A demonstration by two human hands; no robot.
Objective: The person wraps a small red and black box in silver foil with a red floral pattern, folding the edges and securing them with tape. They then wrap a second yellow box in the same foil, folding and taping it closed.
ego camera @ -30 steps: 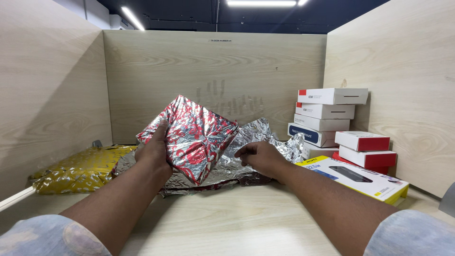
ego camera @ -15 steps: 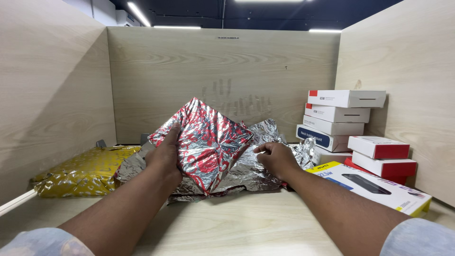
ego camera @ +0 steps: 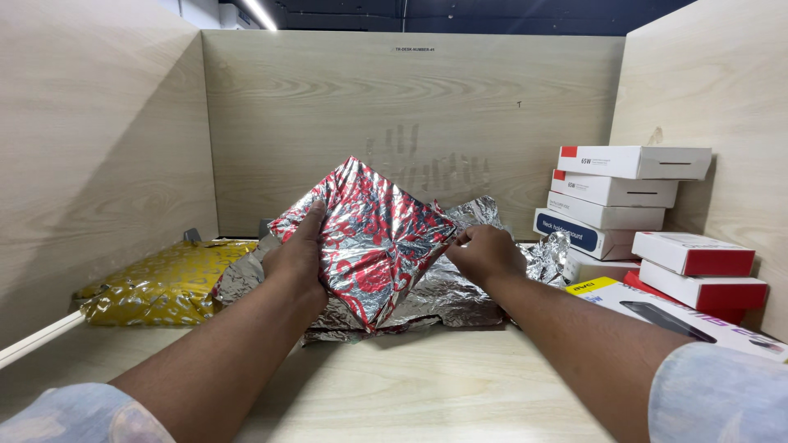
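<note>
A box wrapped in shiny silver foil with a red pattern (ego camera: 369, 238) is tilted up on one corner at the middle of the desk. My left hand (ego camera: 297, 261) grips its left side. My right hand (ego camera: 486, 250) pinches the wrapping at the box's right corner with the fingertips. Under and behind the box lies a crumpled sheet of plain silver foil (ego camera: 447, 291).
A gold patterned foil bundle (ego camera: 160, 283) lies at the left. Several white, red and blue boxes (ego camera: 624, 201) are stacked at the right, with a yellow-edged flat box (ego camera: 657, 308) in front. Wooden partition walls (ego camera: 410, 115) close in the desk (ego camera: 394, 385) on three sides.
The view has shifted slightly, so the wrapped box sits nearer the middle. My right hand has moved up from the flat foil to the box's right corner. My left hand keeps its grip.
</note>
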